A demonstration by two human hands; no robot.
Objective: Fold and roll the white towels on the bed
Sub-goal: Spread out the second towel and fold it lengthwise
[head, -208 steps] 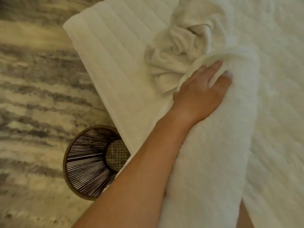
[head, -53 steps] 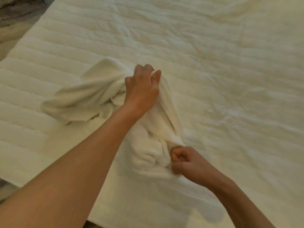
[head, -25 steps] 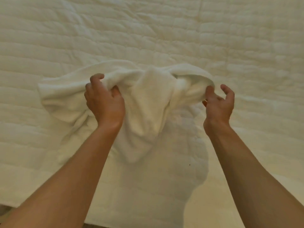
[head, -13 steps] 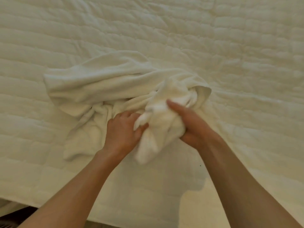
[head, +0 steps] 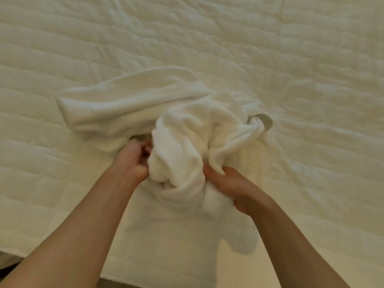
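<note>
Left hand (head: pixel 133 159) and right hand (head: pixel 230 183) clamped on bunched white towel (head: pixel 187 142) atop bed (head: pixel 311 59) — soft, floppy, probably light; best gripped at corners.

Warm, dim, yellowish light covers the quilted bed (head: pixel 291 59), brighter toward the upper middle and falling off at the lower corners. The arms and the bunched white towel (head: pixel 187 142) cast a soft grey shadow onto the bed below them. No glare. The picture is soft throughout, with slight smear on the towel's folds. Quilt lines bow near the edges from the wide lens.
</note>
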